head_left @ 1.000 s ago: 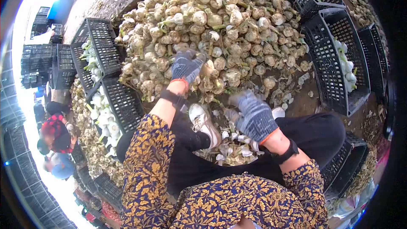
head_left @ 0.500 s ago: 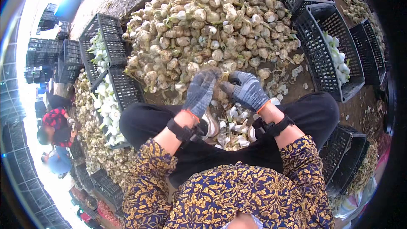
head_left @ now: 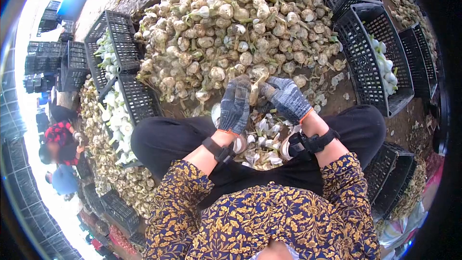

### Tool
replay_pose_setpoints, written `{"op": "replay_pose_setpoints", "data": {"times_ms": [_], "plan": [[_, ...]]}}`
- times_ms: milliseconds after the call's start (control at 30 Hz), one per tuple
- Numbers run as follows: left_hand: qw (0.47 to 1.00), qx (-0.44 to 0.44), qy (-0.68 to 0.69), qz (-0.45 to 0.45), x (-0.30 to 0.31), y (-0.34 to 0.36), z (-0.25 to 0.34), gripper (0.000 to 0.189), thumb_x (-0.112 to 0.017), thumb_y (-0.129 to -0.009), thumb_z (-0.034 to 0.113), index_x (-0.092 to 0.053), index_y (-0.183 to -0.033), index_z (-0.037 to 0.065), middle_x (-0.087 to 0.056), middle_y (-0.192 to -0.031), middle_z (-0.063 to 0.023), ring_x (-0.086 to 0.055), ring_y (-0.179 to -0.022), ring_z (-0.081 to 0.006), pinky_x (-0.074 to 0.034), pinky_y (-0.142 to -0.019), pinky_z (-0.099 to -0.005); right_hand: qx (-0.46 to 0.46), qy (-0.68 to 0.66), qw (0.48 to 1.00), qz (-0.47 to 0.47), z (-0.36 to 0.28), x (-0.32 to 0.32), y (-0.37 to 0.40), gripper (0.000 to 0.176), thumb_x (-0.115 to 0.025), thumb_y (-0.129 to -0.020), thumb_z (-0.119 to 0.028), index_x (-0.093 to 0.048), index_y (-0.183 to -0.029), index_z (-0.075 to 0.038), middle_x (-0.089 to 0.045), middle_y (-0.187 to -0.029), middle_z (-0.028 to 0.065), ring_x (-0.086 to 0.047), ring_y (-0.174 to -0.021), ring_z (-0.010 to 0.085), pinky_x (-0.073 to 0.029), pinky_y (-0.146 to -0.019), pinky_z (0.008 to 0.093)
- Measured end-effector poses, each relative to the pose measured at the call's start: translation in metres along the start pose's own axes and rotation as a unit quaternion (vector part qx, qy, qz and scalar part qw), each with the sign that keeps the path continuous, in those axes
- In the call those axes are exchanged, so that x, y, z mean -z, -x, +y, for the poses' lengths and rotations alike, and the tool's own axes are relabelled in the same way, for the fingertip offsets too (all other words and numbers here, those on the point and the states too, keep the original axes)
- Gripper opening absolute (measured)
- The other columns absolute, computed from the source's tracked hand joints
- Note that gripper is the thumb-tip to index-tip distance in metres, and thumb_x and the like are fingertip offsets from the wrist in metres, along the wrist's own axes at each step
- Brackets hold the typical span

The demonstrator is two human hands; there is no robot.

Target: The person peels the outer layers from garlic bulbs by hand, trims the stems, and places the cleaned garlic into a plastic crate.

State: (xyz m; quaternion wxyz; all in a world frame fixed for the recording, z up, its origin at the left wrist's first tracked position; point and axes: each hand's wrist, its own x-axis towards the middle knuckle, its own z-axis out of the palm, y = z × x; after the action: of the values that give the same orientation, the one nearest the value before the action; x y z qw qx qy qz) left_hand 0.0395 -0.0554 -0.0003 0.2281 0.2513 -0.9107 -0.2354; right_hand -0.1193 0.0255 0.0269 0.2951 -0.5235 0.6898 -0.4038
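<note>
This looks like a farm work shed. A big heap of garlic [head_left: 240, 29] sits at twelve o'clock. Black crates [head_left: 361, 55] with white bulbs [head_left: 383, 62] stand at ten and two. Another person [head_left: 58, 135] is at nine, by more garlic.

There are two gloved hands, one left hand [head_left: 235, 106] and one right hand [head_left: 287, 97], and one garlic bulb [head_left: 253, 94] between them. I count two wrist straps [head_left: 219, 150]. In front is one big heap [head_left: 211, 33], whose bulbs are too many to count. Four black crates [head_left: 358, 53] contain white bulbs [head_left: 382, 65]: two left, two right. Far left, two other people [head_left: 60, 135] are visible.
</note>
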Motion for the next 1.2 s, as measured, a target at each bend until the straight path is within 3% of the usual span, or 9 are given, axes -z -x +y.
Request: {"op": "replay_pose_setpoints", "data": {"times_ms": [300, 600, 667, 700, 733, 800, 833, 1067, 1200], "plan": [[0.999, 0.0, 0.037, 0.016, 0.007, -0.004, 0.007, 0.032, -0.04, -0.086, 0.005, -0.043, -0.117, -0.002, -0.05, -0.114, -0.0179, -0.048, -0.105, -0.0311, -0.036, -0.093, -0.0366, 0.208, 0.157, 0.965, 0.027, 0.011, -0.001, 0.003, 0.016, -0.051, -0.079, -0.014, -0.059, -0.084, -0.002, -0.058, -0.078, 0.0188, -0.056, -0.068, 0.0346, -0.045, -0.059, 0.0409], [0.872, 0.327, 0.364, -0.003, 0.005, -0.017, 0.01, 0.032, -0.037, -0.092, 0.025, -0.05, -0.106, -0.001, -0.056, -0.1, -0.0116, -0.054, -0.094, -0.0221, -0.042, -0.084, -0.0304, 0.102, 0.065, 0.986, 0.113, 0.002, -0.008, 0.008, 0.02, -0.052, -0.077, -0.017, -0.059, -0.084, 0.001, -0.058, -0.079, 0.0212, -0.056, -0.073, 0.0374, -0.045, -0.065, 0.0414], [0.497, 0.567, 0.654, -0.066, 0.025, -0.031, 0.026, 0.039, -0.041, -0.09, 0.036, -0.052, -0.102, 0.0, -0.057, -0.099, -0.0092, -0.056, -0.088, -0.021, -0.044, -0.078, -0.0291, 0.087, 0.072, 0.987, 0.115, -0.001, -0.008, 0.007, 0.022, -0.051, -0.077, -0.018, -0.059, -0.085, 0.001, -0.058, -0.081, 0.0216, -0.056, -0.074, 0.0375, -0.045, -0.067, 0.0412], [0.486, 0.553, 0.667, -0.113, 0.03, -0.032, 0.021, 0.042, -0.049, -0.086, 0.039, -0.048, -0.105, 0.001, -0.056, -0.099, -0.0085, -0.056, -0.083, -0.017, -0.045, -0.073, -0.0266, 0.013, 0.04, 0.994, 0.097, 0.0, -0.01, 0.006, 0.023, -0.051, -0.077, -0.018, -0.059, -0.085, 0.001, -0.059, -0.081, 0.0218, -0.056, -0.075, 0.0372, -0.045, -0.067, 0.0408], [0.485, 0.553, 0.667, -0.115, 0.024, -0.03, 0.022, 0.042, -0.049, -0.086, 0.039, -0.048, -0.105, 0.001, -0.056, -0.099, -0.0085, -0.056, -0.083, -0.017, -0.045, -0.073, -0.0266, -0.061, 0.008, 0.995, 0.08, 0.003, -0.01, 0.004, 0.024, -0.05, -0.077, -0.018, -0.059, -0.086, 0.002, -0.059, -0.081, 0.022, -0.056, -0.076, 0.037, -0.045, -0.067, 0.0404], [0.851, 0.331, 0.405, -0.035, 0.01, -0.024, 0.031, 0.047, -0.055, -0.082, 0.041, -0.044, -0.111, 0.006, -0.055, -0.091, -0.0036, -0.051, -0.079, -0.012, -0.044, -0.074, -0.0247, -0.03, 0.051, 0.994, 0.091, 0.012, -0.008, 0.006, 0.025, -0.049, -0.077, -0.019, -0.059, -0.087, 0.002, -0.059, -0.082, 0.0221, -0.057, -0.077, 0.0365, -0.045, -0.069, 0.0396], [0.904, 0.249, 0.347, -0.006, 0.009, -0.016, 0.035, 0.043, -0.056, -0.084, 0.034, -0.041, -0.113, 0.007, -0.054, -0.092, -0.0042, -0.052, -0.079, -0.0121, -0.043, -0.074, -0.0241, 0.003, 0.093, 0.991, 0.099, 0.014, -0.007, 0.006, 0.025, -0.049, -0.078, -0.019, -0.059, -0.088, 0.002, -0.059, -0.082, 0.0222, -0.057, -0.079, 0.0359, -0.045, -0.07, 0.0388], [0.612, 0.442, 0.651, -0.082, 0.004, -0.018, 0.012, 0.033, -0.05, -0.086, 0.035, -0.045, -0.107, 0.01, -0.056, -0.086, -0.0019, -0.054, -0.078, -0.0135, -0.047, -0.068, -0.028, -0.147, -0.121, 0.981, 0.041, -0.001, 0.001, -0.001, 0.023, -0.045, -0.083, -0.014, -0.057, -0.095, 0.002, -0.059, -0.089, 0.0199, -0.058, -0.08, 0.0275, -0.045, -0.07, 0.0333], [0.675, 0.399, 0.609, -0.116, 0.017, -0.026, 0.026, 0.039, -0.05, -0.087, 0.031, -0.043, -0.118, 0.008, -0.056, -0.101, -0.004, -0.056, -0.09, -0.0161, -0.048, -0.077, -0.0331, -0.125, -0.053, 0.99, 0.038, 0.026, -0.011, 0.001, 0.025, -0.044, -0.085, -0.017, -0.054, -0.099, 0.001, -0.06, -0.089, 0.0144, -0.06, -0.077, 0.0225, -0.046, -0.07, 0.0307]]}}
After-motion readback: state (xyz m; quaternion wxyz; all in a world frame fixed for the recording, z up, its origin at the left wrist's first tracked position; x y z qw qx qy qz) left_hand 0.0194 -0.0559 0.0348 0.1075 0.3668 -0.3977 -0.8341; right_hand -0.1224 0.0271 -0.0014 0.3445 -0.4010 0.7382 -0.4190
